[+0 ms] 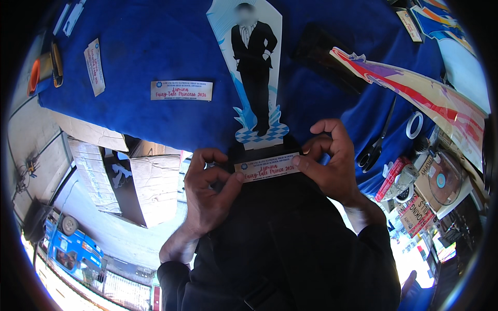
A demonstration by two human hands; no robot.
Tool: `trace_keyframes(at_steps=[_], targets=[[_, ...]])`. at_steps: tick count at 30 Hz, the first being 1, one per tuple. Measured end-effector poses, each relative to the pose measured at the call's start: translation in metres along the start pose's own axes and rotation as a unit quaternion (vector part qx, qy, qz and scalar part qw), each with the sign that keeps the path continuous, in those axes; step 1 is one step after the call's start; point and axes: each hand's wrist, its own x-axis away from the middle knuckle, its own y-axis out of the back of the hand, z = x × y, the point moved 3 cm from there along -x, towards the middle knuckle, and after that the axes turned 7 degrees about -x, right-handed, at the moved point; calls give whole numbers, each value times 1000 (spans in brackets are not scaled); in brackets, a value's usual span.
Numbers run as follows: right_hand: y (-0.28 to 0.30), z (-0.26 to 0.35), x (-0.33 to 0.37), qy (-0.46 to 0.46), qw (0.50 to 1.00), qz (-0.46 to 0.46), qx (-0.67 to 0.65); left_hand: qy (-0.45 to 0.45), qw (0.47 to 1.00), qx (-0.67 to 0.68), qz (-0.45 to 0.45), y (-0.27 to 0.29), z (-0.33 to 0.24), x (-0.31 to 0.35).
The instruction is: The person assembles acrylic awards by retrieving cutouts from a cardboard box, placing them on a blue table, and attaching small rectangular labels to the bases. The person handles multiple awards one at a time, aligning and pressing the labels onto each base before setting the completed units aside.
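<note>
A flat, cut-out plaque (258, 67) stands before me on the blue cloth, printed with a figure in a black suit above a blue-and-white checkered floor. It rises from a black base (290, 146). Along the front of that base lies a white printed label (268, 167) with red and blue lettering. My left hand (210, 184) has its thumb pressed on the label's left end, fingers curled. At the other end, my right hand (332, 163) holds the label's corner with its thumb, its fingers bent behind the base. Whether the label is stuck down I cannot tell.
Two more labels (181, 90) lie on the blue cloth (140, 46). To the right are a red-and-purple plaque (415, 88), black scissors (374, 147), a white tape roll (414, 125) and a disc-shaped piece (441, 179). An open cardboard box (153, 181) sits at lower left.
</note>
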Motion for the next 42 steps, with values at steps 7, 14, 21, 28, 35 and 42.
trace_keyframes(at_steps=[7,14,21,28,35,42], targets=[[-1,1,0,4,1000,-4,3,5,1000,-2,-5,-1,0,-1],[-1,1,0,5,1000,-4,-1,23,1000,4,20,0,0,0],[-1,0,1,14,1000,-9,-1,-5,1000,9,8,2,-1,1],[-1,1,1,12,1000,-9,-5,3,1000,16,8,1,0,1],[-1,1,2,17,1000,-11,-4,-23,1000,-3,-5,0,1,1],[-2,-1,3,19,1000,-6,-13,2,1000,23,-9,1,3,5]])
